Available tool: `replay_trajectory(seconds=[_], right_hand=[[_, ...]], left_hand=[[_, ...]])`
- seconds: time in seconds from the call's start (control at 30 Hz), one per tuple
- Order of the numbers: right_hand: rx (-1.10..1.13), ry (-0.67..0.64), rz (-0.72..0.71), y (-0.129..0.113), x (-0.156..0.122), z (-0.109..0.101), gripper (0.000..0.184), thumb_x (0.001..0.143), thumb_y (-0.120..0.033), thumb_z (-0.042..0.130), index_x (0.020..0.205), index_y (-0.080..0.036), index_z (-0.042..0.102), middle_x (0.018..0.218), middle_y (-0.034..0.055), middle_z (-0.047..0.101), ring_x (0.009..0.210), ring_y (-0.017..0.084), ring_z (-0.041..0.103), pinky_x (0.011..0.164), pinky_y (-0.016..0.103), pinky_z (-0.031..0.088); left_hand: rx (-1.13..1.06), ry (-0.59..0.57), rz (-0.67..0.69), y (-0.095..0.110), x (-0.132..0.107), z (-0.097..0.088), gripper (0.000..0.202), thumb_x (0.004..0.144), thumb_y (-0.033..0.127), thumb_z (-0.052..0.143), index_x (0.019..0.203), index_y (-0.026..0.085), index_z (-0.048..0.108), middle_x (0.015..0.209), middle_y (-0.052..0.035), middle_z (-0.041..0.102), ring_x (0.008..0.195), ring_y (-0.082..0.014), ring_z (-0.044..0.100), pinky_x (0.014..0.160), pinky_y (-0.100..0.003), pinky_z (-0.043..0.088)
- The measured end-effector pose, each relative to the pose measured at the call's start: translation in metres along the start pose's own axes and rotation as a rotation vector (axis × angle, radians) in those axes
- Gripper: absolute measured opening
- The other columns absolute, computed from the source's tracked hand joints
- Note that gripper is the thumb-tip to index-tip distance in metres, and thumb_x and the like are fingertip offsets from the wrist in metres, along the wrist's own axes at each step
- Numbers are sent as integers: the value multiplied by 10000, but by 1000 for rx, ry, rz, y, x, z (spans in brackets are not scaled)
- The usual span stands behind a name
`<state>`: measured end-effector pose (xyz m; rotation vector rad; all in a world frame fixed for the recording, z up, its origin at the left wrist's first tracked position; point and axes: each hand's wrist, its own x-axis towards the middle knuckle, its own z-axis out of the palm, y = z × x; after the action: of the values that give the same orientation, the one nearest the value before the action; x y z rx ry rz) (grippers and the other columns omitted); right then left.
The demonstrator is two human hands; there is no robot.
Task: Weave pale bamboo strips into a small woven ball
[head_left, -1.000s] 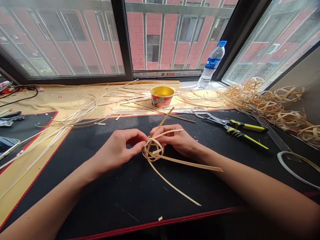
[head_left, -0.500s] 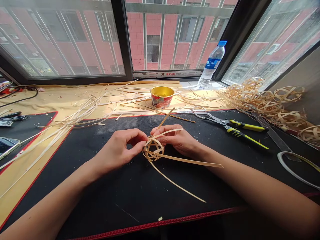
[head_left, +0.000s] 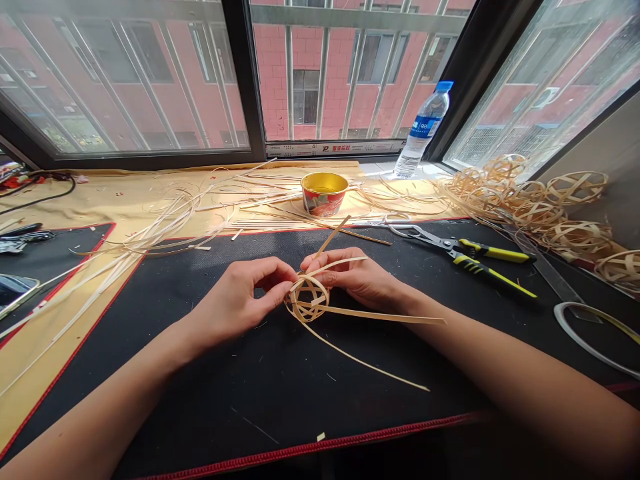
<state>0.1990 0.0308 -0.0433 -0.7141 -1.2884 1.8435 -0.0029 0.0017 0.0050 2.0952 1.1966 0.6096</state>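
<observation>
A small openwork ball of woven bamboo strips [head_left: 309,313] is between my two hands, over the black mat [head_left: 210,393]. My left hand [head_left: 257,287] pinches its left upper edge between thumb and forefinger. On the upper right, the fingers of my right hand [head_left: 353,277] close on the ball's rim and strips; their tips are partly hidden. Loose strip ends stick out: one long flat strip [head_left: 385,315] points right, a thinner strip [head_left: 370,365] curves toward the lower right, and a short one [head_left: 333,237] rises away from me.
A red bowl with a yellow inside [head_left: 325,197] stands behind my hands, among loose strips [head_left: 170,223]. Yellow-handled pliers [head_left: 465,253] lie at right, beside a clear ruler [head_left: 550,277]. Several woven balls [head_left: 575,233] are heaped far right. A water bottle [head_left: 423,130] leans by the window.
The ball has turned slightly. The free end of the thin lower strip has swung right and up, and the long flat strip's end has risen a little. Both hands keep their grip.
</observation>
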Motion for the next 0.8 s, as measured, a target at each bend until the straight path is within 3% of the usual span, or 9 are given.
replay_trajectory(seconds=[0.47,0.8], right_hand=[[-29,-29,-5,-2,-2,-2,117,653,-188,782,735,-135,717,963,23,621,796,104,606,757,231,482],[-50,26,5,-3,-1,2,175,600,-235,817,695,-133,711,918,24,623,758,109,601,721,241,493]], left_hand=[[25,4,24,-3,0,1,178,828,298,538,876,166,648,803,9,686,719,-120,606,652,-186,459],[7,-9,-4,0,0,-1,218,822,338,545,868,160,662,827,-15,704,738,-143,627,672,-209,476]])
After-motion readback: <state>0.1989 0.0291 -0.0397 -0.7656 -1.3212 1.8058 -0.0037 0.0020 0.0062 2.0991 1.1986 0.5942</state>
